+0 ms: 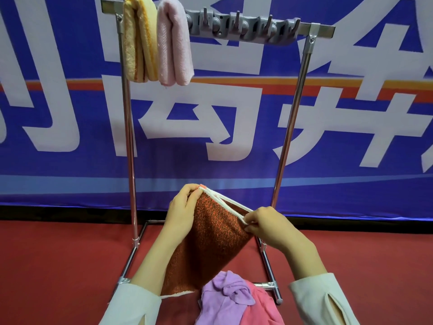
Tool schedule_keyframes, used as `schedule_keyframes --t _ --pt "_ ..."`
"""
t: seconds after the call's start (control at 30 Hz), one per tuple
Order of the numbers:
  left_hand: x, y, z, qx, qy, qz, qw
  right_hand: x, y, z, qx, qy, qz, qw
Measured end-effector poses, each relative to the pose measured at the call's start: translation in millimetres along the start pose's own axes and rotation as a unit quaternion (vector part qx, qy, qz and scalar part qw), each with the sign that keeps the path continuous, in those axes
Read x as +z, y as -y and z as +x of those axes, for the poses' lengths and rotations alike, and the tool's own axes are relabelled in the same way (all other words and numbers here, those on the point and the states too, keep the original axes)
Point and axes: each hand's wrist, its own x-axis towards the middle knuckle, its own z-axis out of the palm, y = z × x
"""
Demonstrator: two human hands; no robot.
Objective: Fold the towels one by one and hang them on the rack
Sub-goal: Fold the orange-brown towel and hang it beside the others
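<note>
A rust-red speckled towel (pixel 210 240) with a white edge hangs folded in half between my hands, in front of the rack. My left hand (pixel 184 207) pinches its upper left corners together. My right hand (pixel 264 222) pinches the white-edged corners at the upper right. On the metal rack (pixel 290 127) a folded yellow towel (pixel 138 41) and a folded pale pink towel (pixel 174 43) hang over the top bar at its left end. A crumpled purple towel (pixel 222 299) and a pink towel (pixel 260 308) lie on the floor below my hands.
A grey hook strip (pixel 243 26) runs along the rack's top bar to the right of the hung towels. The rack's base tubes (pixel 267 266) rest on a red floor. A blue banner (pixel 70 137) with white characters covers the wall behind.
</note>
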Motion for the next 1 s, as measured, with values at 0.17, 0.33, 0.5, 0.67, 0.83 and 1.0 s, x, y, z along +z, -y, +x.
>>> schedule_keyframes --t 0.17,0.33,0.5,0.67,0.83,1.0 --pt "1 -2 1 0.003 -0.004 -0.004 1.0 1 4 1 0.013 -0.032 0.051 0.998" --pt "2 -3 0 0.009 0.005 -0.003 1.0 -3 15 -1 -0.025 -0.063 0.135 0.989" --pt "-2 -2 1 0.005 -0.007 -0.01 1.0 -6 9 -3 -0.054 -0.065 0.145 0.986" --pt "-10 4 4 -0.013 -0.027 -0.003 1.0 -11 4 -4 -0.066 -0.07 0.05 0.994" --pt "-10 13 3 -0.027 -0.032 0.004 0.999 -10 2 -4 -0.062 -0.107 0.136 0.983" --pt "-6 14 5 -0.026 -0.028 0.002 0.999 -8 4 -1 -0.029 -0.149 0.144 0.978"
